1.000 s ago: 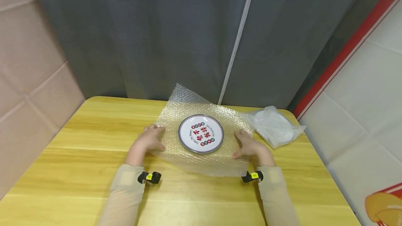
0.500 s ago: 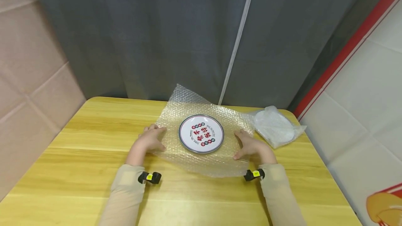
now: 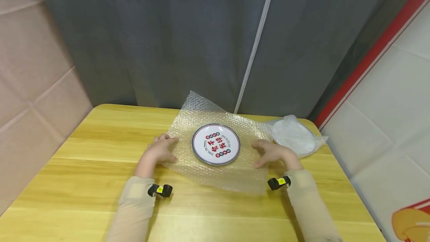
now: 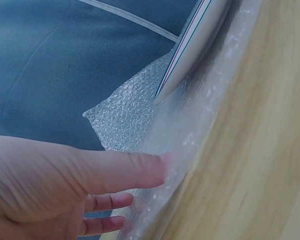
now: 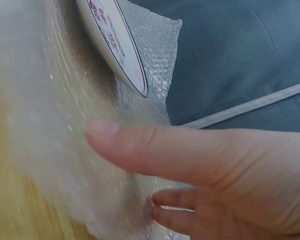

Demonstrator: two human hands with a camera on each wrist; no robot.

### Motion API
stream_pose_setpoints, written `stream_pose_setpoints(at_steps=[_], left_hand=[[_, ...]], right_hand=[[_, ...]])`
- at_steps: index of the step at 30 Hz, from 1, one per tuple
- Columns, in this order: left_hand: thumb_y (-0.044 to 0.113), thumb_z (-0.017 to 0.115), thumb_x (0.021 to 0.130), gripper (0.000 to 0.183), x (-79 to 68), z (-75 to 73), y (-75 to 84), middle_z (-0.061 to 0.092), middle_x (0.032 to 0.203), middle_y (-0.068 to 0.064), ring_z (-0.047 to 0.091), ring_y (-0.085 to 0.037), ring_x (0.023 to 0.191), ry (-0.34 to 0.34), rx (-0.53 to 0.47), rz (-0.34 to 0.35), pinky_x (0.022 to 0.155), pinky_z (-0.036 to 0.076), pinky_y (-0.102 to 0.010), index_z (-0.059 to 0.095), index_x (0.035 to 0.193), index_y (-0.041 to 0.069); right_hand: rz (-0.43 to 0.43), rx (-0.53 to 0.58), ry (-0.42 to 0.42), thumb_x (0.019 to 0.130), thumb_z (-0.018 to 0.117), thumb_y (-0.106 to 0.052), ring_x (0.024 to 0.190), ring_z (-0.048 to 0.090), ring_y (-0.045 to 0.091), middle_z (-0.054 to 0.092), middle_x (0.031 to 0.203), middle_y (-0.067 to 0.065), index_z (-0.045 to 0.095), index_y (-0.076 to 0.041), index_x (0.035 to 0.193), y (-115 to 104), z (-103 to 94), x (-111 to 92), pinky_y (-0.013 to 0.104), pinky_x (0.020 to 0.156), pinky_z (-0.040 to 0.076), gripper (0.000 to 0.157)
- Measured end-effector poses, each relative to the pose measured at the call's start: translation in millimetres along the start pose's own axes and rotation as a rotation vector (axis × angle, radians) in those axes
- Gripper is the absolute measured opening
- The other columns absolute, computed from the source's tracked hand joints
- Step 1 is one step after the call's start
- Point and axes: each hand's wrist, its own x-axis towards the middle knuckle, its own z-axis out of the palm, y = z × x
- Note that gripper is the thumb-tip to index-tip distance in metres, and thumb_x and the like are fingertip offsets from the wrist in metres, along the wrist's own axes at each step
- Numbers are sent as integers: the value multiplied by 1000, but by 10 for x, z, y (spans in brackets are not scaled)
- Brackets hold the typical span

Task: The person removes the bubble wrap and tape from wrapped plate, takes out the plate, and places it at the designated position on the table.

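A small round plate point(image 3: 216, 144) with red lettering and a blue-and-red rim lies face up on a sheet of bubble wrap point(image 3: 201, 176). At the sheet's left edge my left hand point(image 3: 160, 149) touches the wrap, thumb and fingers spread. The left wrist view shows its straight thumb point(image 4: 125, 170) lying over the edge of the wrap. My right hand point(image 3: 273, 153) is at the opposite edge, also spread. Its thumb point(image 5: 150, 147) extends over the wrap in the right wrist view, with fingertips right at the sheet behind it. Neither hand touches the plate.
A second plate-like round item point(image 3: 293, 135), wrapped in bubble wrap, lies at the back right of the wooden table point(image 3: 84, 182). A grey curtain point(image 3: 161, 40) hangs behind the table. Pale walls stand on both sides.
My right hand has shifted a little to the right, its wrist camera turning with it. The left hand stays in place, and the plate still lies on the wrap.
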Motion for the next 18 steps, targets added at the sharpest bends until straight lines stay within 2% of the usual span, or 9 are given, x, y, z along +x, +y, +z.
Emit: stream_pose_setpoints(at_steps=[5,13,18], left_hand=[[21,83,69,83,0,2,5,37,137,-20,29,-42,125,3,-2,2,98,23,-69,46,142,9],[22,83,69,83,7,17,3,39,133,-19,31,-39,120,11,2,10,96,27,-66,46,142,10],[20,82,70,81,-2,11,12,39,132,-20,32,-39,118,5,3,9,95,28,-64,46,142,9]], right_hand=[[-5,-15,14,74,81,-20,134,28,44,39,142,25,42,7,138,33,-25,-11,55,111,21,80],[16,-108,27,75,81,-27,137,21,44,32,147,26,35,4,144,7,14,12,57,111,18,89],[24,-161,36,73,83,-25,134,27,41,35,145,24,37,1,144,-33,40,37,55,110,24,88]])
